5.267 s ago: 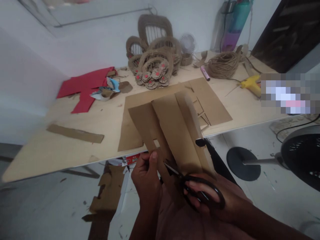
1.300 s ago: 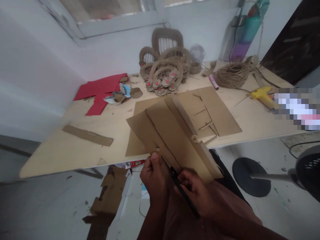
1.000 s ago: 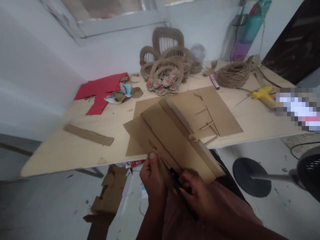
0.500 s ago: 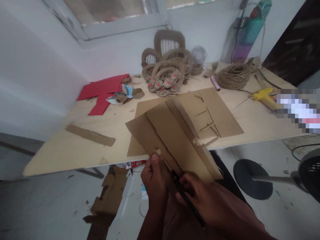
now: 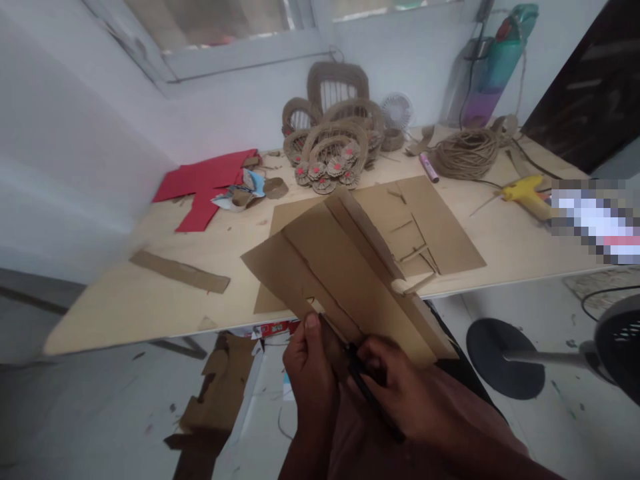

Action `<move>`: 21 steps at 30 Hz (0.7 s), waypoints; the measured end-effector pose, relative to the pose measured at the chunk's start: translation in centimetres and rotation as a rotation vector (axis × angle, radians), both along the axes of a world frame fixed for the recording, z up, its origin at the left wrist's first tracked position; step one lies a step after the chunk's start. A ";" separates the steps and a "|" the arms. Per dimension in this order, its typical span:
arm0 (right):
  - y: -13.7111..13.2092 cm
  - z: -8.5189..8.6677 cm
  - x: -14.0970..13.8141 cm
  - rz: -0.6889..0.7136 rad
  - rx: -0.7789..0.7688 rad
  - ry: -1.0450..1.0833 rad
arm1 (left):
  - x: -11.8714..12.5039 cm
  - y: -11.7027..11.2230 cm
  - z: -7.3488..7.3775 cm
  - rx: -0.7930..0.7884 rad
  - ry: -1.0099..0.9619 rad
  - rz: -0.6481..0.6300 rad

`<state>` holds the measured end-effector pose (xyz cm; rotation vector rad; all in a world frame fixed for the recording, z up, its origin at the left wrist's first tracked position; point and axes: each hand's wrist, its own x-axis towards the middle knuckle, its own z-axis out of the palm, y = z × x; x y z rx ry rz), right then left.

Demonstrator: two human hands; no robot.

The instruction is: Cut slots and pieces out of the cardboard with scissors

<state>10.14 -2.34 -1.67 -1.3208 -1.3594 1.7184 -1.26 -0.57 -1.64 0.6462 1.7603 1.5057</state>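
My left hand [image 5: 309,353] pinches the near left edge of a folded piece of brown cardboard [image 5: 320,260], thumb on top. Close beside it, my right hand [image 5: 395,380] is closed around black-handled scissors [image 5: 367,390]. Their blades point up and left, along a slit near the cardboard's edge, close to my left thumb. The piece is tilted over the table's front edge and carries a dark crease and a raised folded flap on its right. Under it lies a larger cardboard sheet [image 5: 453,233] with thin cardboard scraps.
On the wooden table [image 5: 100,313] are a cardboard strip [image 5: 180,270], red sheets [image 5: 200,177], woven baskets with paper flowers [image 5: 335,150], coiled cord [image 5: 467,153] and a yellow glue gun [image 5: 525,191]. A black stand fan [image 5: 617,347] stands at right. Cardboard scraps [image 5: 220,380] lie below the table.
The cardboard has shifted slightly left and turned a little. The scissors and my right hand have moved slightly; my left hand keeps its pinch.
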 end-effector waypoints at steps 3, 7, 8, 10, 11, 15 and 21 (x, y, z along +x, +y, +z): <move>0.0 -0.1 0.0 0.015 0.010 -0.025 | 0.0 0.2 0.1 0.022 0.008 0.009; 0.0 -0.2 0.0 0.012 0.035 -0.037 | 0.1 0.3 0.6 0.003 -0.005 0.020; -0.1 -0.3 0.0 0.016 0.033 -0.040 | 0.1 0.3 0.7 0.000 -0.010 0.019; -0.1 -0.4 -0.1 0.022 0.014 -0.047 | 0.1 0.3 0.9 -0.005 -0.029 0.022; -0.1 -0.5 -0.1 0.020 0.015 -0.052 | 0.1 0.3 0.9 -0.013 -0.042 0.019; -0.1 -0.8 0.0 0.006 0.081 -0.111 | 0.0 0.2 0.3 -0.030 -0.106 0.032; 0.2 -0.8 0.9 0.018 0.011 -0.059 | -0.5 0.4 -0.5 -0.008 -0.223 0.014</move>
